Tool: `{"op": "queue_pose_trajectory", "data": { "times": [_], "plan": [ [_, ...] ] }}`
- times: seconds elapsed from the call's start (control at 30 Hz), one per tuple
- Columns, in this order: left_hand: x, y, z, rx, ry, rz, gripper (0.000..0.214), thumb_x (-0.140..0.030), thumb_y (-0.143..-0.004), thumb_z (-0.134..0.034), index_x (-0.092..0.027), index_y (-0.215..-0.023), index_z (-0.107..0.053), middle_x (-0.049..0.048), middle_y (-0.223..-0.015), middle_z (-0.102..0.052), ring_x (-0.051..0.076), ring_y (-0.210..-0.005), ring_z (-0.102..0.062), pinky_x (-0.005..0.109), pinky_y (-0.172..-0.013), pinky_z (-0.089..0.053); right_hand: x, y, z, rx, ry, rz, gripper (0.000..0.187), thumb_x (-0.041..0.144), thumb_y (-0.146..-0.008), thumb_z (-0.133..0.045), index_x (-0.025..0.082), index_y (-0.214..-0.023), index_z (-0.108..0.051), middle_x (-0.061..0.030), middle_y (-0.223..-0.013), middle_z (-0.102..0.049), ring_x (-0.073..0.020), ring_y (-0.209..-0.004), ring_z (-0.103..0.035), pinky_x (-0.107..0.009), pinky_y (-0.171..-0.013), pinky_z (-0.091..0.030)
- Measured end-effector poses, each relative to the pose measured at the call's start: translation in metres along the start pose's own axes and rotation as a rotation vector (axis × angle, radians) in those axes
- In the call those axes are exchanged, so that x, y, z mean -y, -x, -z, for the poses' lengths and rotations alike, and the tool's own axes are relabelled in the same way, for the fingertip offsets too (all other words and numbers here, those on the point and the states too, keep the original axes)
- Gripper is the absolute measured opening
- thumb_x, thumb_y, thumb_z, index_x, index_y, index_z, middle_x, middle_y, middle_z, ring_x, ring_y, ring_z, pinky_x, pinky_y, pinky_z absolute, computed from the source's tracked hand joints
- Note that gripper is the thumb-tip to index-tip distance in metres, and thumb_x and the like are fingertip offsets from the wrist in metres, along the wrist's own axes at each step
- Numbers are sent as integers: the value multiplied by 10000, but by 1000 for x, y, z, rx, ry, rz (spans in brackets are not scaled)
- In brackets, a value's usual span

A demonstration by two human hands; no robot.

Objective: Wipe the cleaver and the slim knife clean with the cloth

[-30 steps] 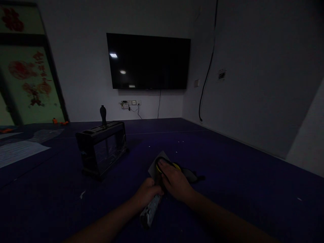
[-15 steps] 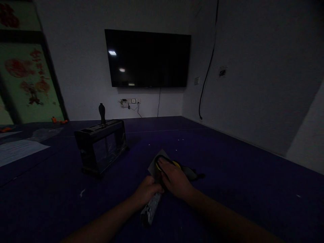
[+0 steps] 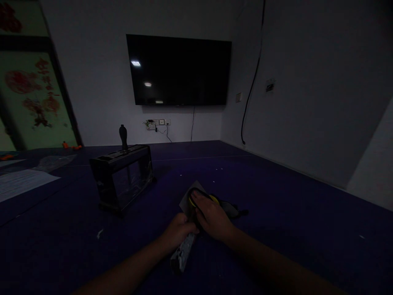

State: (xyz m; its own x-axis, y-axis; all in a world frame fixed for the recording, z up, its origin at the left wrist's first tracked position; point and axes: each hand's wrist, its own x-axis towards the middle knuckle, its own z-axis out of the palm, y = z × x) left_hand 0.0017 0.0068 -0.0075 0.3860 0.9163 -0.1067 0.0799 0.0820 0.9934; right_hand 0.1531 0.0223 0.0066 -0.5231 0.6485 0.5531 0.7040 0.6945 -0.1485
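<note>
In dim light my left hand (image 3: 177, 232) is closed round the pale, speckled handle (image 3: 183, 255) of a tool that points back toward me. My right hand (image 3: 212, 220) lies palm down on a black and yellow object (image 3: 196, 197), fingers pressed together over it. Under that object shows a grey flat blade or sheet (image 3: 188, 196). A dark piece (image 3: 235, 212) of the same object sticks out to the right of my right hand. Everything rests on a dark blue surface (image 3: 276, 221).
A black rack with clear sides (image 3: 123, 176) stands to the left, a dark handle (image 3: 123, 137) sticking up from its top. A black TV (image 3: 179, 70) hangs on the far wall above sockets (image 3: 158, 123). White sheets (image 3: 21, 180) lie far left.
Both hands keep their hold in the same place. The view has tilted slightly, shifting the room down in the picture.
</note>
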Motion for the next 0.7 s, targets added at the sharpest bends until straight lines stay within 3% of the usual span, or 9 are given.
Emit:
{"op": "queue_pose_trajectory", "data": {
  "times": [0.7],
  "plan": [
    [-1, 4, -2, -4, 26, -9, 101, -236, -510, -528, -144, -552, -526, -44, -442, -462, 79, -410, -378, 208, -419, -229, -1, -1, -1, 13, -10, 11, 476, 132, -804, -370, 75, -1275, -411, -152, -1315, -425, -201, -1219, -382, -383, -987, -343]
  ]
}}
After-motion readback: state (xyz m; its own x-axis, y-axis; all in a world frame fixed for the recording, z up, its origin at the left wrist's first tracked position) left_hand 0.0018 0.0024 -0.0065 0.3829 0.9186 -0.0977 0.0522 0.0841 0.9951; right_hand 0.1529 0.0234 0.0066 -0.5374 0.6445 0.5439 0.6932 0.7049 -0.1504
